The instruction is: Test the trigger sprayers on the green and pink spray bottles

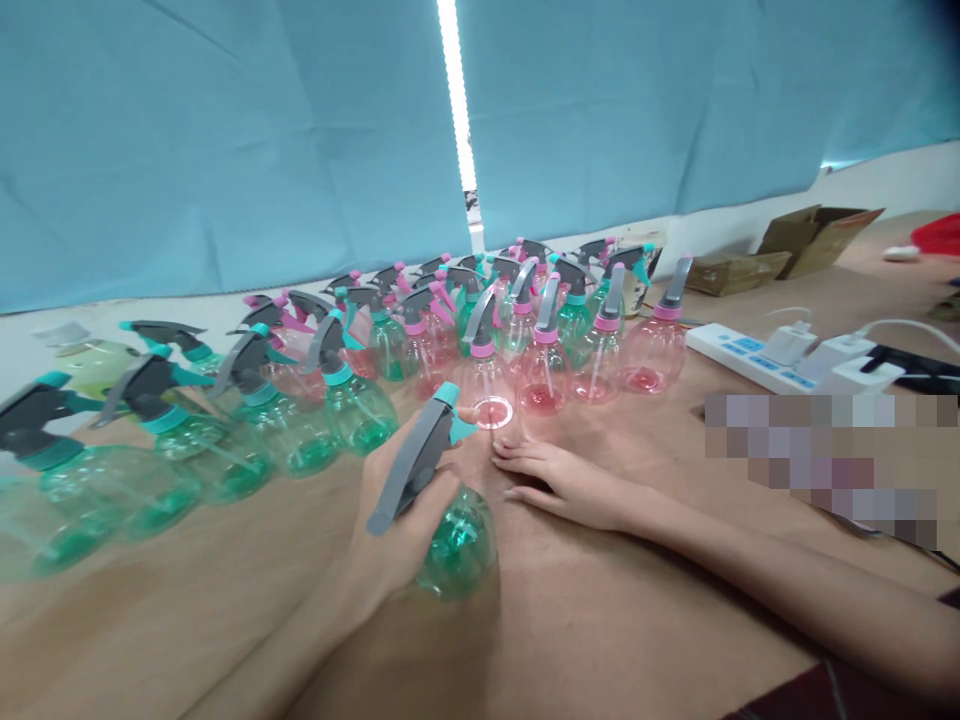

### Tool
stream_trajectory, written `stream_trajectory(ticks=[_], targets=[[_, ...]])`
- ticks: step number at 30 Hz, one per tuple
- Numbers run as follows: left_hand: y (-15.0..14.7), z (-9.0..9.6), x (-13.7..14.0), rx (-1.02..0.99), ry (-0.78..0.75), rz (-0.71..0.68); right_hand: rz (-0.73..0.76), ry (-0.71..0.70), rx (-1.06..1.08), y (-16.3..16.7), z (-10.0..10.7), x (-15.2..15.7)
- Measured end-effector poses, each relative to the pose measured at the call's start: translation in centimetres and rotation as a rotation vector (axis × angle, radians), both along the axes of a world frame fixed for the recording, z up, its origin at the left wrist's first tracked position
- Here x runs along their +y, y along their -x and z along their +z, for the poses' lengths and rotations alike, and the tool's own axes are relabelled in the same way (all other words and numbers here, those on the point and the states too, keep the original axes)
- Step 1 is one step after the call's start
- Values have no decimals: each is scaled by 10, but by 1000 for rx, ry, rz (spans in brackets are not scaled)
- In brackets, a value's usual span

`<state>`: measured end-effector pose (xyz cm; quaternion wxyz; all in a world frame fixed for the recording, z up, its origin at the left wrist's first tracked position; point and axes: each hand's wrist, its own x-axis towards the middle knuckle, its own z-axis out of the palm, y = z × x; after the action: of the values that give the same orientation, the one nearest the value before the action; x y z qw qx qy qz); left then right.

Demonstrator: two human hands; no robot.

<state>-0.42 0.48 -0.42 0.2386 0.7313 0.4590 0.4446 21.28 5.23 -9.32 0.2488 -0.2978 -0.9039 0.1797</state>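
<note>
My left hand (391, 550) is wrapped round the neck of a green spray bottle (461, 550) with a grey and teal trigger head. The bottle tilts a little, its nozzle pointing away from me. Flat on the table beside it lies my right hand (566, 485), fingers loosely stretched and holding nothing. Just beyond those fingertips stands a clear pink spray bottle (486, 382) with a pink collar. Another pink spray bottle (544, 375) is right of it. To the left, a row of green spray bottles (361, 415) runs toward me.
Several more pink and green spray bottles crowd the back of the brown table (600, 640). A white power strip (739, 358) with plugged-in chargers sits at the right. Behind it are open cardboard boxes (814, 240) and a red item (937, 235). A blue sheet (262, 130) hangs behind.
</note>
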Motion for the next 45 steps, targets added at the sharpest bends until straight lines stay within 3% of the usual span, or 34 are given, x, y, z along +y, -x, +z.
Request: stream_trajectory(ticks=[16, 22, 45], targets=[[-2, -2, -2, -52, 52, 29, -7, -2, 6, 0, 2, -1], [-6, 2, -3, -154, 120, -23, 1, 9, 2, 0, 4, -2], [-3, 4, 0, -104, 112, -65, -5, 15, -4, 1, 9, -4]])
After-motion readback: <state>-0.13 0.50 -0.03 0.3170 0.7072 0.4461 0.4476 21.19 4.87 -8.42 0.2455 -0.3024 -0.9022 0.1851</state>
